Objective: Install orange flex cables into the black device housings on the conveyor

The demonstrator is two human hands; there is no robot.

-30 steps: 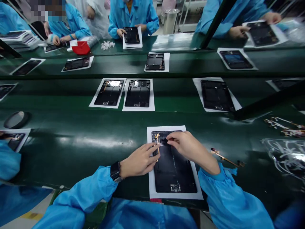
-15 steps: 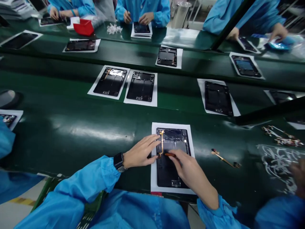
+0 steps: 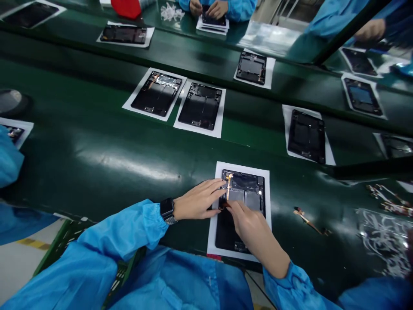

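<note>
An opened tablet (image 3: 247, 183) lies on a white paper sheet (image 3: 211, 241), its dark inside facing up. Down its upper left side runs a thin orange flex cable (image 3: 229, 187). My left hand (image 3: 200, 201) rests across the tablet's left edge, fingers stretched out, the fingertips by the cable. With thumb and fingers closed, my right hand (image 3: 250, 224) pinches a small orange-brown stick (image 3: 226, 205) close to the cable's lower end. Its tip meets the tablet near my left thumb; the contact point is mostly hidden.
To the right lie a loose flex cable (image 3: 309, 221), a pile of cables (image 3: 390, 200) and a clear bag of white strips (image 3: 383, 241). Beyond are two opened tablets (image 3: 158, 94) on paper and another tablet (image 3: 306, 135). A dark post (image 3: 371, 168) crosses at right. Co-workers' hands (image 3: 217, 8) work opposite.
The camera view has tilted and shifted, so the far bench sits higher. My right hand has moved the stick slightly left, closer to my left thumb. My left hand stays on the tablet's edge.
</note>
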